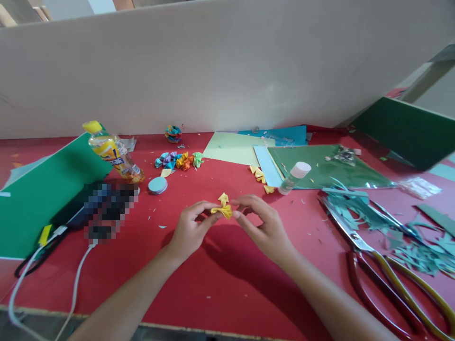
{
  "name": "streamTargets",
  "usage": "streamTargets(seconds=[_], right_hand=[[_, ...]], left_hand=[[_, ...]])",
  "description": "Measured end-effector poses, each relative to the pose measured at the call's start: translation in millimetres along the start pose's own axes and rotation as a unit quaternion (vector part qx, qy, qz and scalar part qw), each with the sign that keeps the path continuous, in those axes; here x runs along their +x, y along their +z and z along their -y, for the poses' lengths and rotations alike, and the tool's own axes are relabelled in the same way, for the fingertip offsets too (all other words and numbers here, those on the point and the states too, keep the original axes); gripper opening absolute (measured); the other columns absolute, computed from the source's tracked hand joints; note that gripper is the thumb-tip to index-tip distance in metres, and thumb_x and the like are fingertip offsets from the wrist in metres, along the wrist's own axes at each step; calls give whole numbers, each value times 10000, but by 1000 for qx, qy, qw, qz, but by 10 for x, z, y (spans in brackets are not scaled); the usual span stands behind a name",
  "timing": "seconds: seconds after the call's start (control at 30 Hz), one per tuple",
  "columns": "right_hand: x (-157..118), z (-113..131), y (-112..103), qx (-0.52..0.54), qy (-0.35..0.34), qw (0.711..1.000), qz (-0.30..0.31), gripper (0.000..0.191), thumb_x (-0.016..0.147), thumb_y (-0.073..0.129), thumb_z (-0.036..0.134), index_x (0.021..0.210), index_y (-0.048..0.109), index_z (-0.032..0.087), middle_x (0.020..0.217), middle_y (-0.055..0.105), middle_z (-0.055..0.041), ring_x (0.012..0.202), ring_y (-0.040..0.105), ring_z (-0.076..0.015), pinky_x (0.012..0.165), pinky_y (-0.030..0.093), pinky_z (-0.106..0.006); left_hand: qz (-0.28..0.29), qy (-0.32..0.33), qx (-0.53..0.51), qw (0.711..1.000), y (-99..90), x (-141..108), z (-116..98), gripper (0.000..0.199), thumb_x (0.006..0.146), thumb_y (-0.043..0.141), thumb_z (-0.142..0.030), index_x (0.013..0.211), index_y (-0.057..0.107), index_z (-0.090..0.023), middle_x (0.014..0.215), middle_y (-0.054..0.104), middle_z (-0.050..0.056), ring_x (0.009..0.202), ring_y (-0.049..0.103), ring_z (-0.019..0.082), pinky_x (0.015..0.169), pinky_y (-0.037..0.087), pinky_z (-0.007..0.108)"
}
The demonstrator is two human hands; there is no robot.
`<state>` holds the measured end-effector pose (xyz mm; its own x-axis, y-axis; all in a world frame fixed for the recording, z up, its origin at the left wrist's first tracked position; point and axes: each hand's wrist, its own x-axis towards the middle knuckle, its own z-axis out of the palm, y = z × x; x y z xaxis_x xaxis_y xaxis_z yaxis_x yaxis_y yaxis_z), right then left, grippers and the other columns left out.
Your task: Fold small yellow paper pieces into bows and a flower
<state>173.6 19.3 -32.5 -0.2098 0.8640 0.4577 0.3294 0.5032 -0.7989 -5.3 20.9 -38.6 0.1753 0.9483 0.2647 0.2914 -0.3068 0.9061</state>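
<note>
Between the thumb and fingers of my left hand [194, 226] is a folded yellow paper piece [224, 211], held just above the red table [185, 298]. My right hand [261, 225] is at its right side, thumb and forefinger apart, with the thumb tip close to the paper; whether they touch is unclear. Just behind the held piece lies a smaller yellow paper piece [223, 197]. More yellow folded pieces [258, 174] lie further back to the right, beside a glue stick [294, 178] with a white cap.
Large scissors [359, 241] and green paper scraps [415, 251] are at the right. Coloured folded papers [177, 161], round paper discs [157, 185] and a tilted bottle [115, 154] stand behind to the left. White cables [76, 279] run down the left. A pale partition [220, 66] bounds the back.
</note>
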Motion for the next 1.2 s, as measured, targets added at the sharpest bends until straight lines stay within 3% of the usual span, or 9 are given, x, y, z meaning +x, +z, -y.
streamTargets(seconds=[0.23,0.43,0.67,0.87,1.03,1.2], right_hand=[[-35,6,29,28,-19,999,42,182,828,534,246,1005,570,221,959,621,-62,835,593,-156,701,501,-286],[-24,7,34,22,-4,999,35,141,826,538,250,956,574,210,886,633,-50,720,587,-129,651,496,-260],[-38,-14,60,17,1,999,32,187,811,556,282,983,544,208,891,606,-58,724,582,-142,636,504,-277],[-53,-35,69,-36,-55,998,-9,348,764,619,242,1088,493,233,1038,516,-76,796,559,-149,678,507,-299],[-49,-36,45,-85,-87,993,15,262,780,591,235,1037,540,225,1022,542,-83,935,552,-193,763,486,-323],[-41,-97,59,-107,-85,990,45,114,820,547,215,922,599,215,933,601,-67,865,579,-171,756,473,-303]], left_hand=[[1,54,-20,998,-18,-5,-33,150,774,603,-302,859,657,-191,807,633,55,718,585,139,599,473,233],[-7,36,-17,999,-12,-22,-64,160,782,594,-291,900,627,-188,856,616,53,708,576,125,583,469,221],[-10,84,7,996,-20,-16,-64,140,791,580,-303,858,624,-188,821,597,47,733,573,133,603,466,234],[20,85,39,995,-6,-24,-78,114,809,557,-269,840,609,-173,796,562,34,701,551,113,596,446,218],[44,78,69,994,-2,-24,-70,153,824,529,-302,799,589,-164,777,553,32,704,541,123,607,438,225],[114,53,129,984,8,-40,-37,200,874,436,-285,864,600,-170,856,570,44,773,558,138,680,434,243]])
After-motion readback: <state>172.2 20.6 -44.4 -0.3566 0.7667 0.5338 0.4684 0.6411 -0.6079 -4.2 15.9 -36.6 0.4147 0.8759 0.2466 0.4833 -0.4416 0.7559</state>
